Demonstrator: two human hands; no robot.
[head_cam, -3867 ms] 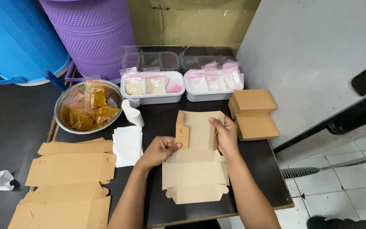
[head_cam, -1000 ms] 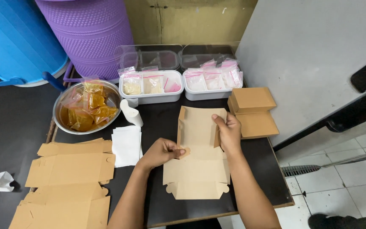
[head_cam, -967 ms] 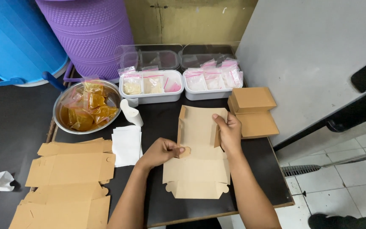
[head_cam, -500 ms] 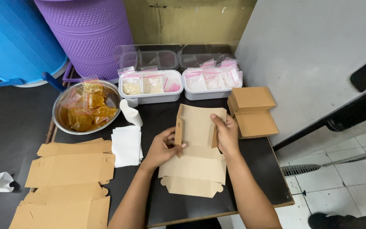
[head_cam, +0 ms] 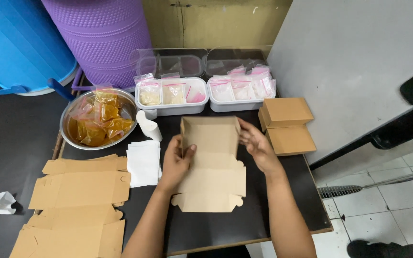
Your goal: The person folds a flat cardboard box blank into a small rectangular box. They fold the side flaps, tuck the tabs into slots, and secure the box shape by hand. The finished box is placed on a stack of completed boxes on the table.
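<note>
Cardboard box blank (head_cam: 212, 167), brown and partly folded, lies at the centre of the dark table (head_cam: 244, 224), its far panels raised into an open tray shape and its near flap flat on the surface. Left hand (head_cam: 175, 162) grips the left side wall: fingers (head_cam: 187, 152) are closed on that wall, with the thumb inside and the rest outside. Right hand (head_cam: 259, 148) holds the right side wall, fingers curled against its outer face and upper edge.

Surrounding items:
- Two finished brown boxes (head_cam: 288, 125) sit stacked just right of the right hand.
- Flat cardboard blanks (head_cam: 80, 191) lie piled at the left of the table.
- White paper sheets (head_cam: 143, 162) rest just beside the left hand.
- A metal bowl (head_cam: 97, 119) holds amber sachets.
- Two white trays (head_cam: 206, 95) at the far edge contain small clear bags.
- Blue and purple plastic drums (head_cam: 63, 38) stand behind the bowl.
</note>
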